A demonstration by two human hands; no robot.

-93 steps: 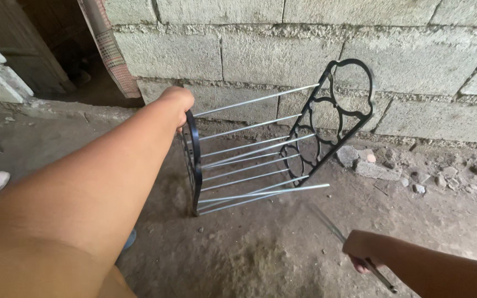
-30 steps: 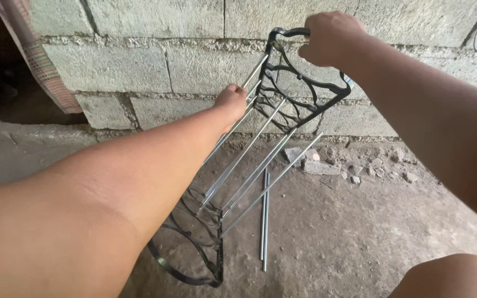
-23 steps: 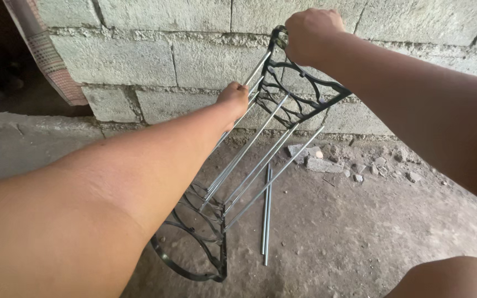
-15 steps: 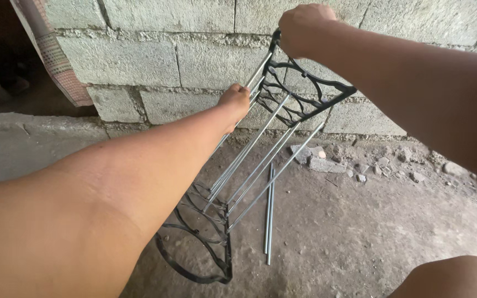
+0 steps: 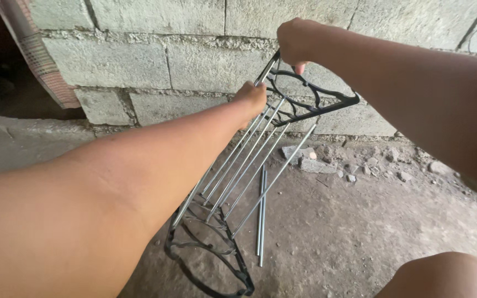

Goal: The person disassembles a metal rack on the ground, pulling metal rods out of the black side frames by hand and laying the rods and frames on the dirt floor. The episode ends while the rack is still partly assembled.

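Right hand clenched on upper end frame of rack; left hand curled around a rod just below. Long axis slanting down toward lower frame (near floor).

A single head-worn camera looks steeply down and forward from close above the person's arms, facing a grey block wall and the dirt floor beneath it.
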